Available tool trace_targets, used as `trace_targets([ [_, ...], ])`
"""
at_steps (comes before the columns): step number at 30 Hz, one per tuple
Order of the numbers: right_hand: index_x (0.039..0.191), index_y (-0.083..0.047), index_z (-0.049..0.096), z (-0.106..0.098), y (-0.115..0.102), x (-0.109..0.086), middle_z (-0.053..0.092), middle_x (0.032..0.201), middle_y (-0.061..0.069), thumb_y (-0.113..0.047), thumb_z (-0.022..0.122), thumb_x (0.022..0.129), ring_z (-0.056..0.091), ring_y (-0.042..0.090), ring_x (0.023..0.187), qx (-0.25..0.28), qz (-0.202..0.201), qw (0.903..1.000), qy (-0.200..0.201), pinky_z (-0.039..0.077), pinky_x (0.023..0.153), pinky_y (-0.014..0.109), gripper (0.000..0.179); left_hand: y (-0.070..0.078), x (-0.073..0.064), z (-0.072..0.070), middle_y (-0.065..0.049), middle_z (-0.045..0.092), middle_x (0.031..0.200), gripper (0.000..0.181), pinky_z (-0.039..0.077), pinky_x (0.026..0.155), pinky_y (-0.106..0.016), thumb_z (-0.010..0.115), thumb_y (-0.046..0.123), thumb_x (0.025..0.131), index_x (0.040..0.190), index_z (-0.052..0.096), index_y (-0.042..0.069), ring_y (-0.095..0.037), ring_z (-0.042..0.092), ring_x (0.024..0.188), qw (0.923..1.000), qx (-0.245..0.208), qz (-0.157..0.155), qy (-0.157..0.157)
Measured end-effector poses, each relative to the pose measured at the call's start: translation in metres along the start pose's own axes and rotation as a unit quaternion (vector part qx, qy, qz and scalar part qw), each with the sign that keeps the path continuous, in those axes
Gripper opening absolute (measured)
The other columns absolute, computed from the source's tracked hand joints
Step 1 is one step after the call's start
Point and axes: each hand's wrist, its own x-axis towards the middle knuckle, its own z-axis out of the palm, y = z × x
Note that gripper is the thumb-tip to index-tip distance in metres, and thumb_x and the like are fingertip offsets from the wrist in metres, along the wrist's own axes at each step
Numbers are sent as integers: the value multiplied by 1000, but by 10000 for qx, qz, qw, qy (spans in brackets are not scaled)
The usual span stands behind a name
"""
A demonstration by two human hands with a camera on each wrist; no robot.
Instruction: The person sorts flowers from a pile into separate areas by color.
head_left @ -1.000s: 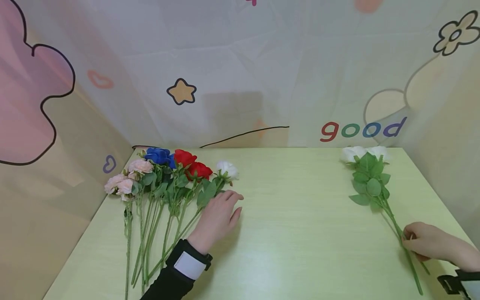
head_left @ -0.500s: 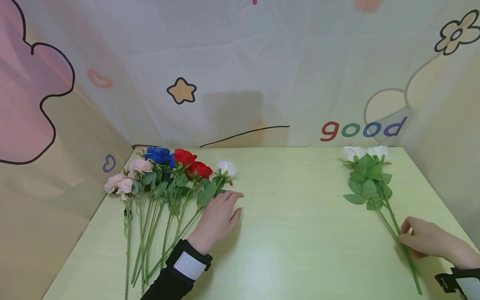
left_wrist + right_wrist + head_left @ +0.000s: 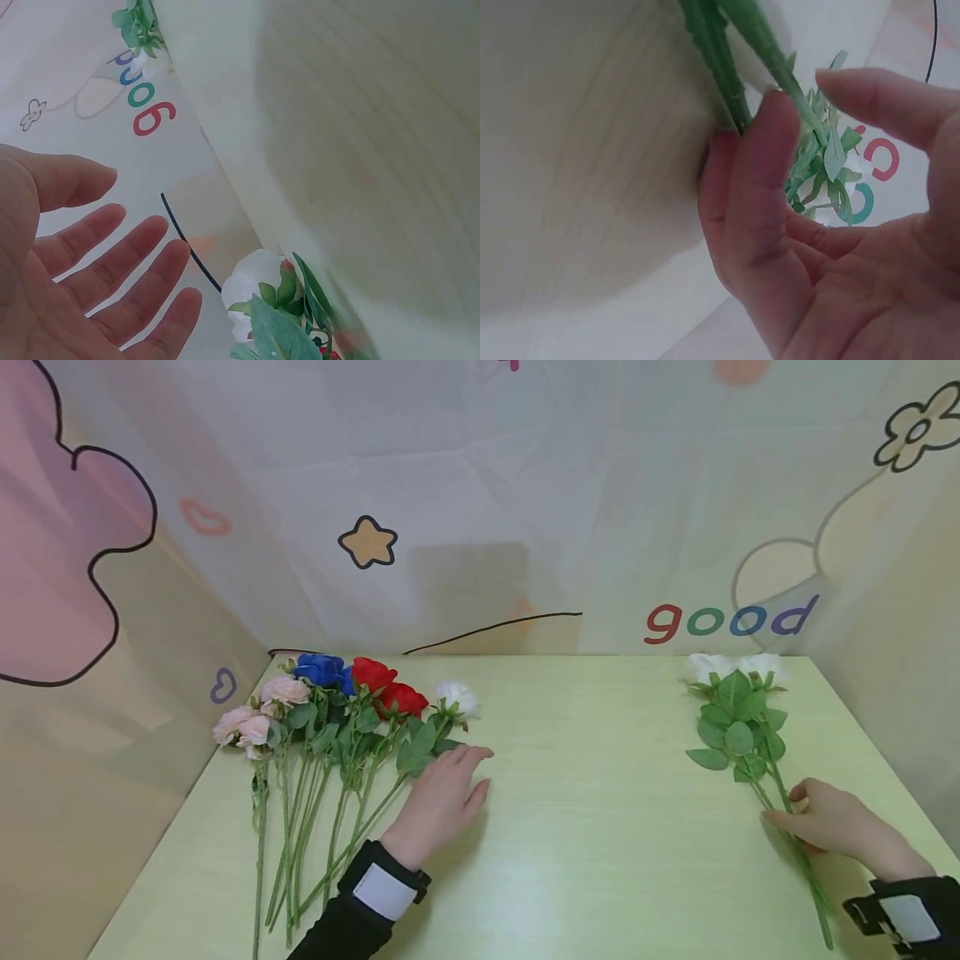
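Two white artificial roses [image 3: 711, 667] lie side by side at the table's right, their green stems [image 3: 813, 885] running toward the front. My right hand [image 3: 840, 827] is at these stems. In the right wrist view its bent fingers [image 3: 761, 187] touch the stems, while the thumb stands apart from them. My left hand [image 3: 438, 802] is over the stem of another white rose [image 3: 457, 697], its fingers loosely spread and holding nothing. Beside that rose lie red roses [image 3: 403, 700], blue roses [image 3: 321, 670] and pale pink roses [image 3: 283, 691].
The long stems [image 3: 300, 852] of the left-hand flowers lie close together and partly cross on the pale table [image 3: 592, 827]. A printed cloth backdrop [image 3: 480, 485] rises along the table's back edge and sides.
My right hand has shifted left and a little away from me along the stems, and its thumb has come off them. The white roses' stems and leaves have spread slightly. My left hand stays put.
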Motion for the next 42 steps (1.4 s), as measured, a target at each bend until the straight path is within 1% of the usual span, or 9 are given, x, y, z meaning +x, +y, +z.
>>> trace_targets([
  [5,105,22,38,3,1,4,58,79,14,-31,60,89,58,17,59,147,47,9998,93,51,58,35,59,2,1,1,-7,62,114,31,49,86,-40,61,15,90,120,58,7,-25,58,102,10000,-25,24,-34],
  [14,100,17,43,0,7,7,57,83,20,-27,59,90,58,16,59,299,192,9993,114,52,56,33,47,2,1,2,-6,62,114,30,49,86,-40,61,15,90,119,58,7,-24,57,103,10000,-22,8,-31],
  [20,95,16,47,-3,12,7,56,77,11,-22,56,91,57,17,60,157,143,9997,140,50,55,33,39,1,0,2,-6,62,114,30,48,88,-41,61,15,90,119,58,7,-24,57,105,10000,-82,-32,-45],
  [23,95,16,50,-4,12,7,56,74,8,-19,56,91,55,17,61,-47,27,9998,209,47,54,33,36,0,0,2,-6,62,114,30,48,89,-40,61,14,90,119,58,7,-24,57,105,9999,-92,-40,-65],
  [26,93,14,52,-5,11,7,57,74,9,-17,57,89,54,19,62,-300,-147,9987,373,45,53,34,32,0,-1,2,-7,62,115,30,48,89,-40,61,15,91,120,58,7,-25,57,106,9999,-92,-53,-92],
  [30,94,14,51,-7,7,8,59,79,16,-16,61,83,56,23,67,-404,-165,9983,393,45,55,36,32,0,-1,2,-7,62,115,30,48,89,-41,60,15,91,120,58,7,-25,57,106,9999,-79,-64,-102],
  [33,97,15,49,-7,7,9,59,81,20,-16,63,79,57,26,70,-355,-110,9989,278,46,58,38,38,0,-2,2,-7,62,114,30,48,89,-41,61,15,91,119,58,6,-25,57,105,9999,-73,-57,-89],
  [37,100,16,46,-7,11,10,58,82,22,-15,65,78,57,29,72,-314,-85,9991,253,47,59,41,43,1,-2,1,-7,62,114,30,48,87,-41,61,15,90,119,58,6,-25,58,104,9999,-84,-35,-86],
  [42,101,16,46,-7,14,10,59,82,23,-16,66,77,57,30,71,-321,-116,9987,370,47,59,43,45,0,-2,1,-7,62,114,30,49,87,-40,60,16,91,119,58,7,-25,58,104,9999,-81,-59,-98],
])
